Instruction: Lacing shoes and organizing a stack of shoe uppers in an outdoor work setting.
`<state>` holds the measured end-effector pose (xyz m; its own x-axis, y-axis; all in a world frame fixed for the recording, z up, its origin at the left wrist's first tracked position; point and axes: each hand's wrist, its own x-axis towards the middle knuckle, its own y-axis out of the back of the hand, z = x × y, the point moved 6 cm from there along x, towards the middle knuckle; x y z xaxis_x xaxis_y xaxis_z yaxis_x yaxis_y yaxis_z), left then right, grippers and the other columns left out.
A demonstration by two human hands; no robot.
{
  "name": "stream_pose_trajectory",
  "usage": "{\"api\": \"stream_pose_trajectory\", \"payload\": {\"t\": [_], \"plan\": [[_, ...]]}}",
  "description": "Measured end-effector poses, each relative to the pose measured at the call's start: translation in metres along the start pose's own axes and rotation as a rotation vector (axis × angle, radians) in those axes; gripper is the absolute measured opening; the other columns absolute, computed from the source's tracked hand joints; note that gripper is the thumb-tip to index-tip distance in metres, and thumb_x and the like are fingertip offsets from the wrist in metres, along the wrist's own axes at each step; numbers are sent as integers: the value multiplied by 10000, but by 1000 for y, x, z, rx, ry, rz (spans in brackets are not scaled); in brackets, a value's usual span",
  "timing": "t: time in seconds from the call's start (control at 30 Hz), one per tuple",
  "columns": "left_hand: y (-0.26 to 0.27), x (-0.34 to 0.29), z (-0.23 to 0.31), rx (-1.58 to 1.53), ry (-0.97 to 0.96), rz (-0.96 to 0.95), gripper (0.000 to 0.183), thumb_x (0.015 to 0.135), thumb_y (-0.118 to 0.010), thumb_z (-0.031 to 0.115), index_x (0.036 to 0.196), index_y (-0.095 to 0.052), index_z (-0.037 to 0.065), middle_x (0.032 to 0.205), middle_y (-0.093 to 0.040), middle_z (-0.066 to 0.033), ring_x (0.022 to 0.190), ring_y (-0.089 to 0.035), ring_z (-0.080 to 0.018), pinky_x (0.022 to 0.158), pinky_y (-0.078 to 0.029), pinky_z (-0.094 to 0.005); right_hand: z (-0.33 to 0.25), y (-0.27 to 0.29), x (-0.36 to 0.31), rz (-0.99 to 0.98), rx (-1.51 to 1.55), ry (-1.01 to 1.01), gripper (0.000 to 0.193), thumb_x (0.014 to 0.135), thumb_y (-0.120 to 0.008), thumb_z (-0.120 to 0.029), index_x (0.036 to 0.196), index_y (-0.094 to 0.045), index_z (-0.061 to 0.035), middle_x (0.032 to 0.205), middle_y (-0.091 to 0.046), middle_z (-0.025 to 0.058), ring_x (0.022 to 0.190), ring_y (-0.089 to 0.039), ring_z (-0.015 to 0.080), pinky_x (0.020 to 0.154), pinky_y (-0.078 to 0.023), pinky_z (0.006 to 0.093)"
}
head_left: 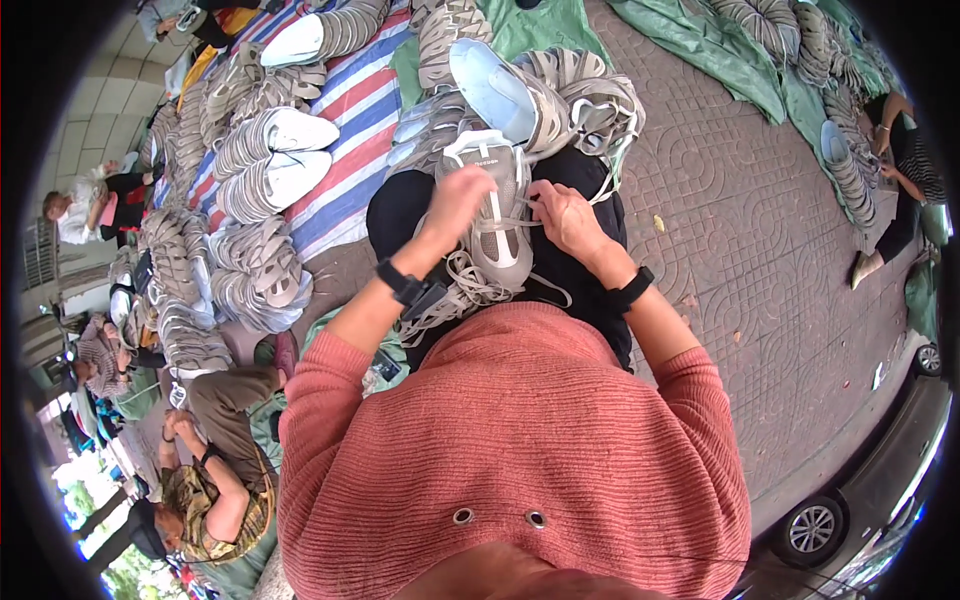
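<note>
A beige and grey shoe upper with mesh panels and a white strip lies across my lap, toe toward me. My left hand is over its left side, fingers curled in; what they hold, if anything, is hidden. At the right edge of the upper, my right hand pinches a pale shoelace that runs across the shoe. A loose bundle of laces hangs on my left thigh. Just beyond the upper, a nested stack of shoe uppers shows a light-blue inner sole.
Stacks of similar uppers lie on a striped tarp to the left. Green sheeting with more stacks is at the far right. Other people sit nearby, one at lower left. Patterned paving and a parked car are to the right.
</note>
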<state>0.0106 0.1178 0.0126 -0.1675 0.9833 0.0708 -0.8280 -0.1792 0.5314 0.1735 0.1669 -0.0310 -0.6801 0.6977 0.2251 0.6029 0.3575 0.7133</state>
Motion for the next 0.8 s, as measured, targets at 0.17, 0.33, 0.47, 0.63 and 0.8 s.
{"api": "stream_pose_trajectory", "payload": {"t": [0.17, 0.33, 0.47, 0.63, 0.8], "plan": [[151, -36, -80, -642, 362, 556, 171, 832, -517, 214, 782, -573, 61, 781, -600, -56, 789, -576, -180, 784, -444, -353, 6, -15, -16, -213, -59, 75, 88, 783, -548, -134, 738, -561, -60, 655, -599, 154, 699, -604, 326, 711, -453, 406], [230, -103, -91, 732, 919, 172, 433, 880, -493, 425, 749, -585, 23, 789, -623, -102, 709, -597, -225, 664, -471, -348, 3, -12, -19, -153, 9, 41, 71, 774, -557, -127, 746, -568, -62, 664, -609, 148, 687, -605, 325, 717, -453, 412], [146, -56, -19, 1009, 467, -194, 399, 875, -530, 405, 752, -591, 30, 762, -601, -165, 658, -577, -321, 609, -464, -417, 7, -13, -18, -96, 81, -9, 71, 779, -561, -131, 756, -573, -66, 657, -609, 145, 686, -607, 320, 716, -452, 418], [-13, -4, 18, 534, -226, -178, 58, 783, -590, 115, 810, -579, 66, 816, -579, -100, 792, -562, -267, 721, -415, -381, 1, -20, -14, -188, 13, 34, 68, 777, -570, -144, 760, -582, -79, 669, -611, 134, 716, -608, 302, 732, -447, 419], [-52, 4, 20, 890, -304, -222, 118, 722, -593, 66, 837, -593, 37, 816, -564, -103, 821, -552, -260, 774, -364, -372, -1, -18, -20, -106, 12, 22, 58, 755, -577, -147, 738, -582, -91, 663, -599, 120, 747, -596, 292, 758, -437, 425]]}}
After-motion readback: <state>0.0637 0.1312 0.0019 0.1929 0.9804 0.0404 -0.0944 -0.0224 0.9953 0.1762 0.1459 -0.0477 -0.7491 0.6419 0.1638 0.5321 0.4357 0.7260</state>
